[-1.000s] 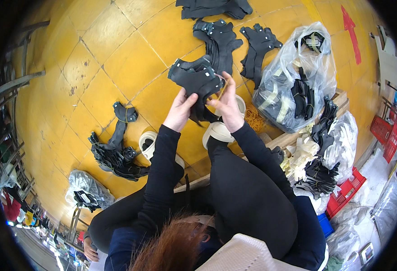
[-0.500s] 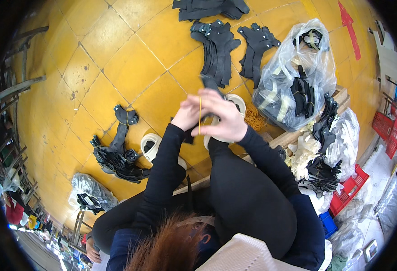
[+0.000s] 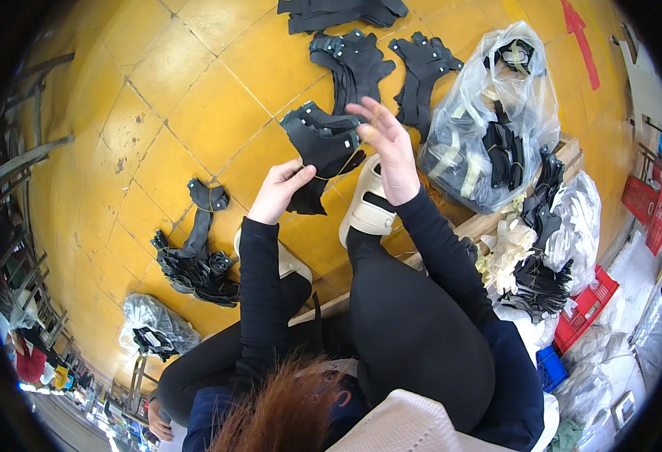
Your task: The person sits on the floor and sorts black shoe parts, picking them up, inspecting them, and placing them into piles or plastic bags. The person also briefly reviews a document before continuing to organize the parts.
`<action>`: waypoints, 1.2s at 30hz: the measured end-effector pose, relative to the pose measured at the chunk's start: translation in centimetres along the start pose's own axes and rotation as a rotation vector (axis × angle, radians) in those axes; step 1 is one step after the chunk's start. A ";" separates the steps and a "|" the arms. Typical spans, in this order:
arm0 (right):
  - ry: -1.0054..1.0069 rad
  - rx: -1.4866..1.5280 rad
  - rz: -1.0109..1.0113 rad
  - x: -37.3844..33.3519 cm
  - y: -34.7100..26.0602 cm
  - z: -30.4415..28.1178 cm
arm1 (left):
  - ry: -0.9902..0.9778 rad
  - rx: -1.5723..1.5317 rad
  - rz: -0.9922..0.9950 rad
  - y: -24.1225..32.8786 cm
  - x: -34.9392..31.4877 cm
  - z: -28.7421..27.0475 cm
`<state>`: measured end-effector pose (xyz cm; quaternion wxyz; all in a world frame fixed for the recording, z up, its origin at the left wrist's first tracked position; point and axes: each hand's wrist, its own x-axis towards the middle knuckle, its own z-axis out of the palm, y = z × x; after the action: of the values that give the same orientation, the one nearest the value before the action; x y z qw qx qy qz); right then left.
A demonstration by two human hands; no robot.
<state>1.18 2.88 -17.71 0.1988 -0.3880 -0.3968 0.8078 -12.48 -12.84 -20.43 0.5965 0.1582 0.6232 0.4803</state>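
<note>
the person sits low over a yellow tiled floor [image 3: 157, 98], knees up, both forearms in black sleeves reaching forward. the left hand [image 3: 279, 190] is pinched shut on the lower edge of a black leather shoe upper piece [image 3: 322, 145], thumb and fingers clamped together on it, with what looks like a thin yellowish thread running across to the other side. the right hand [image 3: 388, 148] sits at the right edge of the same piece, fingers spread and lifted, only the palm side and thumb near the material, so its grip looks apart rather than closed on anything. the piece is held up in the air in front of the person, above the floor and just above a cream sandal [image 3: 368, 205] on the right foot.

further out on the floor are two stacks of similar black cut pieces [image 3: 355, 62] and [image 3: 423, 75], lying side by side, plus another dark pile [image 3: 338, 12] at the top edge. to the right is a clear plastic bag [image 3: 489, 128] stuffed with black and pale parts, resting against a wooden pallet edge [image 3: 496, 222]. left of the knees lies a loose heap of black pieces [image 3: 195, 260], and near it a smaller plastic bag [image 3: 154, 331]. red crates [image 3: 591, 309] sit at the far right.
</note>
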 end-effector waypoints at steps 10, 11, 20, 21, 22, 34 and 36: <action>0.051 -0.937 -0.169 -1.8 3.5 -4.8 | 0.050 -0.005 -0.241 -3.8 -3.6 -7.6; 0.090 -1.060 -0.254 -2.1 3.2 -6.2 | 0.142 -0.087 -0.430 -5.0 -4.5 -9.7; 0.164 -1.761 0.277 -7.3 4.9 -14.8 | 0.553 0.974 -0.627 -8.4 -5.6 -18.2; 0.209 -1.799 0.264 -7.6 5.7 -15.0 | 0.564 0.994 -0.505 -7.5 -5.0 -16.9; 0.252 -1.755 0.276 -7.7 6.4 -15.1 | 0.581 1.028 -0.394 -6.7 -3.8 -15.0; 0.116 -1.433 0.253 -8.1 8.8 -16.0 | 0.701 0.534 -0.103 0.5 18.8 8.1; 0.117 -1.447 0.297 -8.2 9.1 -16.0 | 0.823 0.616 -0.193 0.9 19.8 10.2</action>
<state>18.72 0.02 -27.24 -0.1971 -0.5142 -0.7621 0.3406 -8.44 7.04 -29.67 0.2697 0.0662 0.9302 0.2401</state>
